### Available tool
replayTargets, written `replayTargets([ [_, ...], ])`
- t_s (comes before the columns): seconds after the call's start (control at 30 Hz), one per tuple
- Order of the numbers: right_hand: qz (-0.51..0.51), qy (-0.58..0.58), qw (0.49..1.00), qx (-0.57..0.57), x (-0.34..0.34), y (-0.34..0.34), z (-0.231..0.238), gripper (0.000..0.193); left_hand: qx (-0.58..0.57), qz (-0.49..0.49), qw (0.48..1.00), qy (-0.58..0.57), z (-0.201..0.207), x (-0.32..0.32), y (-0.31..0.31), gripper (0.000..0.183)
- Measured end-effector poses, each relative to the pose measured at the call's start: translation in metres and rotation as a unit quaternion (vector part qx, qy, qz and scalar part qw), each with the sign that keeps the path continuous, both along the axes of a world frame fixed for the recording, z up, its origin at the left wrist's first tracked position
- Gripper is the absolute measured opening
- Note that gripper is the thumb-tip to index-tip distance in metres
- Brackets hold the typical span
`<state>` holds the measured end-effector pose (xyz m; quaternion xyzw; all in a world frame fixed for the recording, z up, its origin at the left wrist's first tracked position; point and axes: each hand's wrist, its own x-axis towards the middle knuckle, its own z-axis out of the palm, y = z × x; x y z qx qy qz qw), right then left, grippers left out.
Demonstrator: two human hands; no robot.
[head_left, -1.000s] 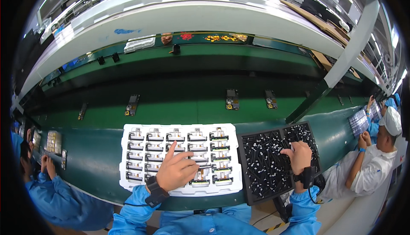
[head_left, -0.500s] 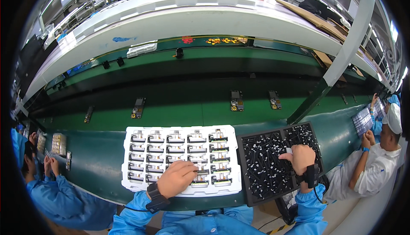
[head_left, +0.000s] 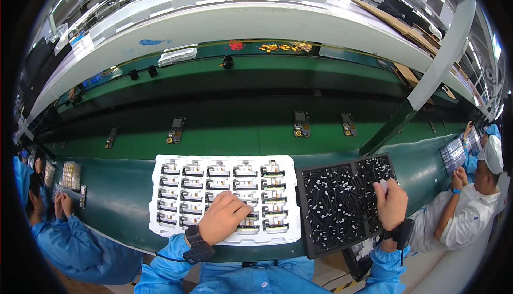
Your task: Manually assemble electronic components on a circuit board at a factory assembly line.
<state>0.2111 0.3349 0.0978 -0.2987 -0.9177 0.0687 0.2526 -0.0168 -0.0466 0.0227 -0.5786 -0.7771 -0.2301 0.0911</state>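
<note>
A white plastic tray [head_left: 294, 222] lies in front of me, its rows of pockets filled with small black-and-silver modules [head_left: 274, 198]. My left hand [head_left: 223, 218] reaches over its front middle, fingers bent together at a module in the second column from the right. The fingertips hide what they grip. To the right stands a black divided tray [head_left: 308, 235] full of short black parts with white ends [head_left: 326, 203]. Over its right compartment is my right hand [head_left: 393, 203], closed, with a small white piece [head_left: 383, 185] between thumb and forefinger.
Several circuit boards [head_left: 302, 124] lie on the green belt [head_left: 224, 139] beyond the trays. A slanting post [head_left: 427, 83] rises behind the black tray, and a white shelf [head_left: 224, 24] spans above. Co-workers sit at left [head_left: 80, 246] and right [head_left: 454, 203].
My right hand has shifted slightly right over the black tray, still with the white piece. The left hand has moved a little, its fingertips staying at the same column of the white tray.
</note>
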Motion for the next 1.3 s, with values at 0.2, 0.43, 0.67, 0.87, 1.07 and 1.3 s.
replayTargets([
  [0.2, -0.084, 0.144, 0.985, -0.052, 0.086, -0.003, -0.013, 0.037, 0.011, 0.008, 0.998, -0.065, 0.007, 0.002, 0.001, 0.02],
  [0.43, -0.262, 0.275, 0.904, -0.194, 0.205, 0.002, -0.137, 0.035, -0.009, 0.027, 0.999, -0.04, -0.001, -0.001, -0.001, 0.019],
  [0.67, -0.45, -0.049, 0.888, -0.086, 0.306, 0.068, -0.321, 0.032, -0.04, 0.035, 0.997, -0.052, 0.011, 0.001, 0.004, 0.018],
  [0.87, -0.448, -0.079, 0.888, -0.069, 0.307, 0.076, -0.379, 0.032, -0.047, 0.039, 0.998, -0.014, 0.009, 0.004, 0.003, 0.02],
  [1.07, -0.407, 0.004, 0.913, 0.024, 0.299, 0.064, -0.381, 0.051, -0.084, 0.023, 0.995, 0.058, 0.003, 0.003, 0.005, 0.017],
  [1.3, -0.322, 0.32, 0.891, -0.011, 0.237, 0.017, -0.259, 0.031, -0.035, 0.036, 0.998, -0.046, -0.004, 0.006, -0.008, 0.014],
])
